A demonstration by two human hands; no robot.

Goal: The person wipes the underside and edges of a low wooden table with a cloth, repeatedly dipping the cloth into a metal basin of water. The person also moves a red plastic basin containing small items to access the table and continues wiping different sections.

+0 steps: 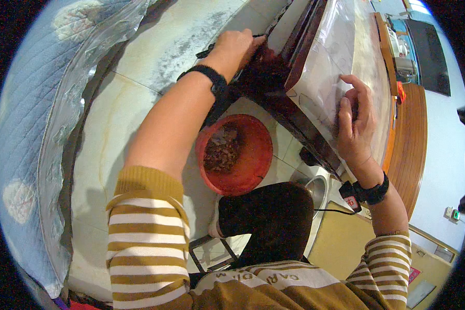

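My left hand (232,50) reaches out at the upper middle, beside the dark wooden table frame (294,46), fingers bent around or against something dark; what they hold is hidden. My right hand (356,116) is over the table's clear plastic cover (314,85), fingers curled and apart, nothing seen in them. Both wrists wear black bands. Between my arms a red plastic basin (252,162) stands on the tiled floor, with a heap of small brown pieces (221,155) and some clear, shiny material in it.
A bed with a blue quilted cover (27,128) runs along the left. Black-clad legs (271,217) are below the basin, by a dark metal stool frame (213,252). A slatted brown wooden surface (409,147) lies at the right. A black cable (333,210) hangs near my right wrist.
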